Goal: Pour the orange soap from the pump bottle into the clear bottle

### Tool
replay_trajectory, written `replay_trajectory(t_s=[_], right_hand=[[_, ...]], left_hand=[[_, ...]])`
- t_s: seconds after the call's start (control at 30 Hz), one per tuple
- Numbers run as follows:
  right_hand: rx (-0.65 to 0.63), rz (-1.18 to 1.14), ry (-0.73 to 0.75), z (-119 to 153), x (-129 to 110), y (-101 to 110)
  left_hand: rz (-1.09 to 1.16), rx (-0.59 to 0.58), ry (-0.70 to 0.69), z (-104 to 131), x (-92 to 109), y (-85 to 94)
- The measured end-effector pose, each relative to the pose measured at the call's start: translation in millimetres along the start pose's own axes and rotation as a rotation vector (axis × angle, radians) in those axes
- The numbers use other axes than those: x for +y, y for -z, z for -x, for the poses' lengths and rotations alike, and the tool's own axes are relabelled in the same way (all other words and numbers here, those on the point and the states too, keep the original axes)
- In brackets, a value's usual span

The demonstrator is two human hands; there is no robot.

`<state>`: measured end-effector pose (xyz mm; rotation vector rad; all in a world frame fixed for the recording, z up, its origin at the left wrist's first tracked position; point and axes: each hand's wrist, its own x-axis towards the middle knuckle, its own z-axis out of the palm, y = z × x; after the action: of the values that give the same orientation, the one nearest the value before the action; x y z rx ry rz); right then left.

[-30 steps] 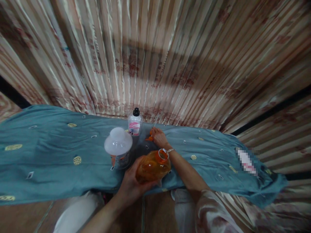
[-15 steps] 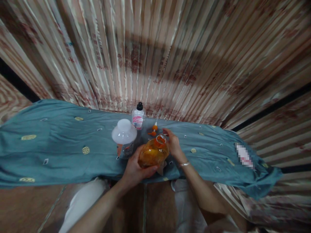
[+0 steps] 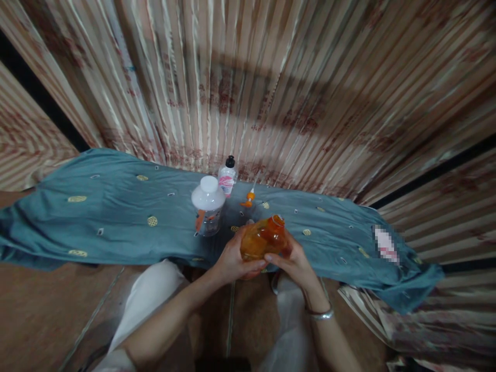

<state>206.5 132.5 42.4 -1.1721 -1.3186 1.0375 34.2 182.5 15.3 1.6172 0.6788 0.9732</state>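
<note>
Both my hands are wrapped around an amber see-through bottle (image 3: 260,242), which is tilted with its uncapped neck toward the upper right. My left hand (image 3: 235,258) grips its left side and base. My right hand (image 3: 295,260) closes on its right side, the thumb across the front. Beyond the bottle an orange pump head (image 3: 249,198) with a clear tube lies on the cloth. A large bottle with a white upper part (image 3: 209,204) stands left of my hands. Behind it stands a clear bottle with a black cap (image 3: 228,178) and a pink label.
A teal cloth (image 3: 124,222) with yellow and white motifs covers the long, narrow surface. Pleated patterned curtains (image 3: 240,93) hang close behind it. A blurred-out white and pink item (image 3: 386,244) lies at the right end. My knees (image 3: 149,289) are below the front edge.
My right hand has moved from beside the bottle's neck down onto its side. The amber bottle has shifted right and leans over further. The view has shifted slightly.
</note>
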Motion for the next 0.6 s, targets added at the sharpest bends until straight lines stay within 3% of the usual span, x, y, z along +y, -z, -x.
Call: replay_trajectory(t_s=[0.17,0.3,0.4,0.6], right_hand=[[0.078,-0.028,0.006,0,-8,-1],[0.23,-0.078,0.047,-9,-19,2],[0.336,-0.049,0.163,-27,-30,9],[0.349,-0.043,0.277,-80,-28,7]], left_hand=[[-0.065,0.045,-0.041,7,1,1.6],[-0.214,0.172,-0.071,23,1,10.8],[-0.232,0.257,-0.065,39,-1,19.6],[-0.264,0.438,-0.075,54,-10,37.1]])
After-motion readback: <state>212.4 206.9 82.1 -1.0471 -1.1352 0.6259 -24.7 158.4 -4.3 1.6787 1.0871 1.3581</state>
